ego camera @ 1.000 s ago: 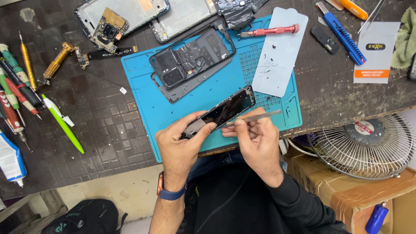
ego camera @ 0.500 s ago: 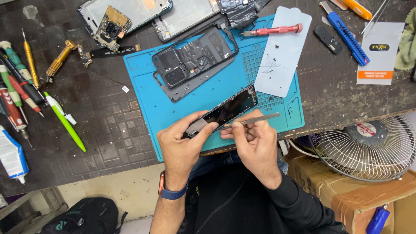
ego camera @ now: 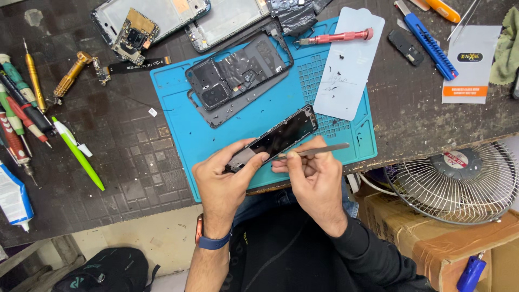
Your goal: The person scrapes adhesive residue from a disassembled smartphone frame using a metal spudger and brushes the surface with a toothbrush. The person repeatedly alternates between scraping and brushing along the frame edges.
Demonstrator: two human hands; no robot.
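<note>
A person sits at a dark, scuffed workbench [ego camera: 108,178] where a blue repair mat [ego camera: 178,124] carries a phone in pieces. At twelve o'clock on the mat lies the black rear frame [ego camera: 238,73], stripped and open, with two bare chassis shells [ego camera: 162,13] beyond it and a loose circuit board [ego camera: 135,35] at eleven o'clock. A pale plastic sheet [ego camera: 348,65] with tiny screws rests at two o'clock, a red screwdriver [ego camera: 335,38] across its top. The left hand [ego camera: 221,181] is curled around the lower end of the black display panel [ego camera: 281,135], pinching it tilted above the mat's six o'clock edge. The right hand [ego camera: 313,178] is closed in a pencil grip on a thin metal pry tool [ego camera: 316,151], its tip at the panel's long edge. Disassembly looks largely done; the panel's edge work appears under way, and reassembly remains.
</note>
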